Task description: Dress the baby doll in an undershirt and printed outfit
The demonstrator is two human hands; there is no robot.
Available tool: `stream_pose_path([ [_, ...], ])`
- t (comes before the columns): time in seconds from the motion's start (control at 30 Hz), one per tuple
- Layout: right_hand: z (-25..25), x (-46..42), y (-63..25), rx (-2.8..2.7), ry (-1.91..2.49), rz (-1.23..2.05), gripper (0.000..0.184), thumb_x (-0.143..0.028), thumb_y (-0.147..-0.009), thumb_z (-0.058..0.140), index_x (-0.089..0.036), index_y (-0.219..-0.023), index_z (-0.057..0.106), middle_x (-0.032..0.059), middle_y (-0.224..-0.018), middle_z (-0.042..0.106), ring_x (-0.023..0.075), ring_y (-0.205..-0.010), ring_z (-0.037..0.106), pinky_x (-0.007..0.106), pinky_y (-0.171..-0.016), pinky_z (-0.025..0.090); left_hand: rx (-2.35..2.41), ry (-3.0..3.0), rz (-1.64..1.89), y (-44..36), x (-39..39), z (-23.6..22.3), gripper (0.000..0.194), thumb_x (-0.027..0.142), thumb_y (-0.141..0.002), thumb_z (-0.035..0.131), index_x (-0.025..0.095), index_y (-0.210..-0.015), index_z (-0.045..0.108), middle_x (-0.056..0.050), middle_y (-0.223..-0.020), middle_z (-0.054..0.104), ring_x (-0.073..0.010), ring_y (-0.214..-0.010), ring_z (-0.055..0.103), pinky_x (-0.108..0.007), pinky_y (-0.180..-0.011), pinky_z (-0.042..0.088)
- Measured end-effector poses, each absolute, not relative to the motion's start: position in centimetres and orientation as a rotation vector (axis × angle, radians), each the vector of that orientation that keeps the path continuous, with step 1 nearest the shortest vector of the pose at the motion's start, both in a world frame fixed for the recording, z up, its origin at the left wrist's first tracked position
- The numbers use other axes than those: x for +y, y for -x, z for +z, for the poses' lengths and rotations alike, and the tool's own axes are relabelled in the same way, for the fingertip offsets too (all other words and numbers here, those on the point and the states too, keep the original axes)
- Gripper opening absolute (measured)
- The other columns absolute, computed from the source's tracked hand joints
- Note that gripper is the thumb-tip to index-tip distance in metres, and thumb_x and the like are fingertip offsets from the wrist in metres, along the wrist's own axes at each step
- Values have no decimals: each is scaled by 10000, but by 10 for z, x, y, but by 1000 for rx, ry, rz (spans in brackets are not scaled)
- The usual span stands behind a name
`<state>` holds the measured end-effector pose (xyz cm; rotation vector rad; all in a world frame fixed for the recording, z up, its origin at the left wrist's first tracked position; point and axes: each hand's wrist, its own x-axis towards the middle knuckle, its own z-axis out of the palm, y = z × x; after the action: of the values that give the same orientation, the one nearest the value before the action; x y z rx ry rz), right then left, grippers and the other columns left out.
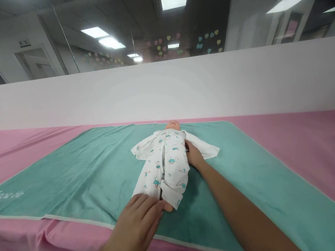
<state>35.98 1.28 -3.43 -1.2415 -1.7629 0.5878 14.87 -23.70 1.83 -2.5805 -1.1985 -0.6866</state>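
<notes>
A baby doll (173,125) lies on its back, its head toward the wall. It wears a white baby romper (171,158) printed with small teal figures, the sleeves spread to both sides and the front folded along the middle. My left hand (144,217) is closed at the lower end of one romper leg, by the doll's bare foot (167,207); the fingertips are partly hidden. At the doll's side, just below a sleeve, my right hand (193,155) has its fingers curled on the romper's edge.
Under the doll a green blanket (78,174) with pale edging lies on a pink cover (312,143). A low white wall (162,89) runs along the back, with glass above it. The cover's front edge drops toward me.
</notes>
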Motion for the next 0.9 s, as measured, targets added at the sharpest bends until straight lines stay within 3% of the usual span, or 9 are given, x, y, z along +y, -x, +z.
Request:
stream_pose_path([
  [0.1,-34,13,-360,-1764,1247,584,496,-288,-785,492,-244,-1273,413,70,-1210,562,236,-1094,531,390,-912,417,-1306,2555,-632,-163,-225,20,335,286,-825,541,209,-1147,490,-75,-1097,552,-233,-1029,508,-411,-875,426],
  [0.23,-36,14,-360,-1766,1235,580,495,-275,-781,497,-250,-1268,416,65,-1216,559,231,-1089,533,385,-918,414,-1371,2548,-543,-181,-215,19,131,247,-805,549,200,-927,539,-39,-918,548,-213,-897,513,-463,-917,376],
  [0.33,-37,15,-361,-1773,1218,575,480,-266,-785,486,-262,-1260,418,49,-1226,552,223,-1080,536,381,-915,415,-1386,2553,-568,-186,-213,13,21,165,-803,506,185,-797,507,-36,-863,527,-199,-832,492,-419,-809,415],
  [0.57,-39,18,-360,-1770,1222,561,459,-292,-792,481,-258,-1244,415,52,-1195,567,214,-1066,538,358,-891,423,-1175,2712,-892,-177,-222,16,109,93,-841,453,184,-858,510,-33,-811,549,-166,-787,477,-322,-713,423],
  [0.9,-34,14,-360,-1796,1248,533,450,-373,-786,494,-261,-1215,419,58,-1196,560,259,-1064,525,373,-855,418,-1016,2429,-928,-140,-238,35,240,28,-813,461,141,-1018,514,-86,-903,562,-175,-859,527,-295,-738,451],
])
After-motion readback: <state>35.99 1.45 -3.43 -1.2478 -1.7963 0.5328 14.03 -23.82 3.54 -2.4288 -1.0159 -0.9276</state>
